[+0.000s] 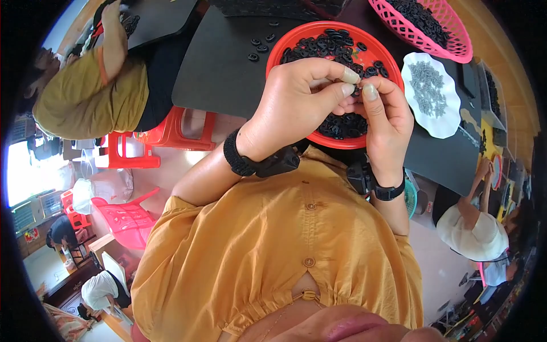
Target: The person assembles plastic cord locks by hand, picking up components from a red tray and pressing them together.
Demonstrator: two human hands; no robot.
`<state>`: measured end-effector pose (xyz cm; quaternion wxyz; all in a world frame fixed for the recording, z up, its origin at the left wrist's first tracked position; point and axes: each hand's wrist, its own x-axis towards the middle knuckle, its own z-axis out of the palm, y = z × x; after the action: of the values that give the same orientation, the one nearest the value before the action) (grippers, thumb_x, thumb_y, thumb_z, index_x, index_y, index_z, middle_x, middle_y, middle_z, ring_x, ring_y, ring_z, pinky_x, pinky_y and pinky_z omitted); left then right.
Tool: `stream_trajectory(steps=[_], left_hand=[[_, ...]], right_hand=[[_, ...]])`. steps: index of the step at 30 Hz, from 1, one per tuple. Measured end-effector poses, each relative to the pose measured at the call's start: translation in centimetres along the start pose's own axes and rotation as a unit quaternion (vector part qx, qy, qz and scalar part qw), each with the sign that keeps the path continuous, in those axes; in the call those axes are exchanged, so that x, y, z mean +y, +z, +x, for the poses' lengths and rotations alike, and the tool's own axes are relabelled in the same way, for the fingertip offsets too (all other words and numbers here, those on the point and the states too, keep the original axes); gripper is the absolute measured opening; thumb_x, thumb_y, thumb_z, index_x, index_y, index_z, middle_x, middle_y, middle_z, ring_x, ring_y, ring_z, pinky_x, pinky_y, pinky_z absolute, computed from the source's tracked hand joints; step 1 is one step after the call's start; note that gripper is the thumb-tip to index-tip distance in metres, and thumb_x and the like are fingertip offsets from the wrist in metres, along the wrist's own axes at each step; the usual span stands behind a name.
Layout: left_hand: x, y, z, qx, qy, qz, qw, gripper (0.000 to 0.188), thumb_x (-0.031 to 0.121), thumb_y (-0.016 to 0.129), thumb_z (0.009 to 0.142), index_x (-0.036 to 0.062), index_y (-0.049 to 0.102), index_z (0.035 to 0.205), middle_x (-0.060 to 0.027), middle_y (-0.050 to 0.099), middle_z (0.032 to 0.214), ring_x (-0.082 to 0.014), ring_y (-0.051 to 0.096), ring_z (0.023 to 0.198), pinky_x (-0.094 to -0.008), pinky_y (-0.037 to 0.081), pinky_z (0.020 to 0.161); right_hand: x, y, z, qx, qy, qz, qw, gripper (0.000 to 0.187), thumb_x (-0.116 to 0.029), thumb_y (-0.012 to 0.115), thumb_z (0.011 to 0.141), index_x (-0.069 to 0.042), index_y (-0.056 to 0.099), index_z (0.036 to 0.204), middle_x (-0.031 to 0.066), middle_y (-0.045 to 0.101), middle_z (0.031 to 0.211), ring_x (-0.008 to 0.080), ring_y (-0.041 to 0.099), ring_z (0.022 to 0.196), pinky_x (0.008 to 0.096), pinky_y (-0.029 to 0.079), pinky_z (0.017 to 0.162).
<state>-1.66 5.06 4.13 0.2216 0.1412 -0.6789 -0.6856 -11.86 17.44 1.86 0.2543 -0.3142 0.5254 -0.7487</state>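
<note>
My left hand [296, 105] and my right hand [388, 117] meet over a red round tray [278, 52]. Thumb and forefinger of each are pinched together, and between the fingertips shows a small black piece [357, 90], mostly hidden by them. Many small black oval pieces with holes [345, 126] lie heaped in the tray under my hands. Just right of the tray, a white wavy-edged dish [414, 64] holds a pile of small clear or greyish slim pieces [430, 91].
Several loose black ovals [259, 48] lie on the dark table [211, 74], left of the tray. A pink basket [464, 48] of black pieces stands at the far right. Co-workers sit left [91, 102] and right [476, 233]. Red stools [176, 131] and a pink chair [125, 222] stand on the left.
</note>
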Motion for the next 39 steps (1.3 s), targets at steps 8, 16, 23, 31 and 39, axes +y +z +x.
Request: stream_trajectory(steps=[8, 16, 23, 31, 39], left_hand=[[-0.9, 0.3, -0.2, 0.038, 0.073, 0.072, 0.994, 0.014, -0.001, 0.062, 0.089, -0.0040, 0.064, 0.102, -0.0098, 0.069, 0.092, -0.0126, 0.067, 0.078, -0.0241, 0.056, 0.066], [-1.7, 1.2, -0.3, 0.095, 0.138, 0.108, 0.980, 0.012, -0.002, 0.062, 0.087, -0.0032, 0.067, 0.098, -0.0075, 0.067, 0.086, -0.0105, 0.065, 0.069, -0.0223, 0.055, 0.063], [-2.0, 0.3, -0.7, 0.054, 0.254, 0.139, 0.955, 0.011, -0.003, 0.064, 0.085, -0.0014, 0.066, 0.095, -0.0084, 0.064, 0.090, -0.0124, 0.063, 0.077, -0.0236, 0.051, 0.061], [-0.8, -1.4, 1.1, -0.015, 0.247, 0.227, 0.942, 0.012, 0.000, 0.063, 0.085, 0.0007, 0.066, 0.096, -0.0086, 0.064, 0.086, -0.0153, 0.063, 0.074, -0.0259, 0.050, 0.063], [-2.0, -2.3, 10.6, -0.187, 0.170, 0.545, 0.799, 0.018, 0.011, 0.064, 0.081, 0.0044, 0.068, 0.097, -0.0155, 0.066, 0.089, -0.0332, 0.064, 0.085, -0.0421, 0.050, 0.077]], right_hand=[[0.0, 0.1, 0.0, -0.010, -0.006, -0.018, 1.000, 0.013, -0.008, 0.056, 0.095, 0.002, 0.059, 0.103, 0.0059, 0.065, 0.091, 0.0111, 0.064, 0.080, 0.0243, 0.054, 0.073], [1.2, 0.1, -0.2, 0.026, -0.041, -0.053, 0.997, 0.014, -0.007, 0.059, 0.094, 0.003, 0.062, 0.103, 0.0061, 0.066, 0.091, 0.0109, 0.063, 0.082, 0.0244, 0.053, 0.075], [0.0, -0.7, -0.3, -0.071, 0.120, 0.193, 0.971, 0.027, -0.022, 0.047, 0.100, 0.001, 0.057, 0.108, 0.0099, 0.064, 0.088, 0.0176, 0.064, 0.076, 0.0280, 0.053, 0.068], [0.9, -1.5, 0.1, -0.081, 0.170, 0.295, 0.937, 0.017, -0.006, 0.059, 0.092, -0.001, 0.057, 0.107, 0.0084, 0.064, 0.085, 0.0146, 0.062, 0.071, 0.0253, 0.053, 0.061], [0.1, -3.5, 0.2, -0.012, 0.067, 0.204, 0.977, 0.019, -0.005, 0.062, 0.090, 0.000, 0.060, 0.108, 0.0122, 0.066, 0.091, 0.0153, 0.065, 0.074, 0.0251, 0.055, 0.064]])
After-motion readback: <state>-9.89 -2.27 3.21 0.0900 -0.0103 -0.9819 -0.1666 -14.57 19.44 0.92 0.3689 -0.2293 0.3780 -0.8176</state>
